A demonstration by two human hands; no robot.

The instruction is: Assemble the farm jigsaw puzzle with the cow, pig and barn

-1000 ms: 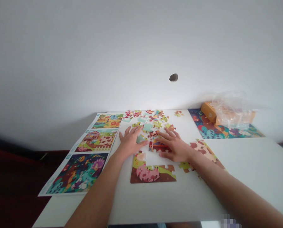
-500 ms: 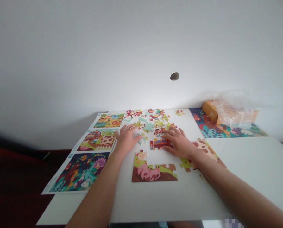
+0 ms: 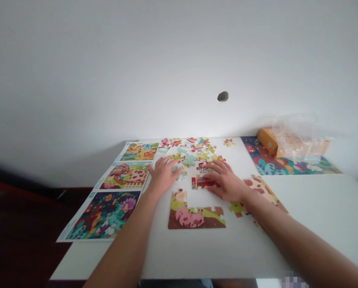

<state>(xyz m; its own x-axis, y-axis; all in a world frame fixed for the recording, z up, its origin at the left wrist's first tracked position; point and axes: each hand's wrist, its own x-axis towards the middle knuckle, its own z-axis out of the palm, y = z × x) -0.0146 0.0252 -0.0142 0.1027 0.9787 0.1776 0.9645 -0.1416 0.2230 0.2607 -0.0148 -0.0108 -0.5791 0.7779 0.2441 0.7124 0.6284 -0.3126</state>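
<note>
My left hand [image 3: 163, 175] lies flat on the white table [image 3: 197, 252], its fingertips on a pale teal puzzle piece [image 3: 178, 172]. My right hand [image 3: 226, 183] rests with spread fingers on a small group of joined red barn pieces [image 3: 203, 183]. Close below the hands sits a part-built pig puzzle [image 3: 194, 217] with a white gap in its upper middle. A part-built cow-patterned puzzle [image 3: 263, 191] lies to the right, partly under my right forearm. A loose heap of puzzle pieces [image 3: 191, 154] spreads beyond both hands.
A paper sheet with several printed puzzle pictures [image 3: 107, 200] lies along the table's left side. At the back right, an orange box [image 3: 267, 141] and a clear plastic bag [image 3: 300, 140] sit on a colourful picture sheet [image 3: 290, 165]. A wall rises behind.
The whole view has drifted slightly, with the table shifting right. My left hand has moved right, onto the teal piece. My right hand stays over the red pieces.
</note>
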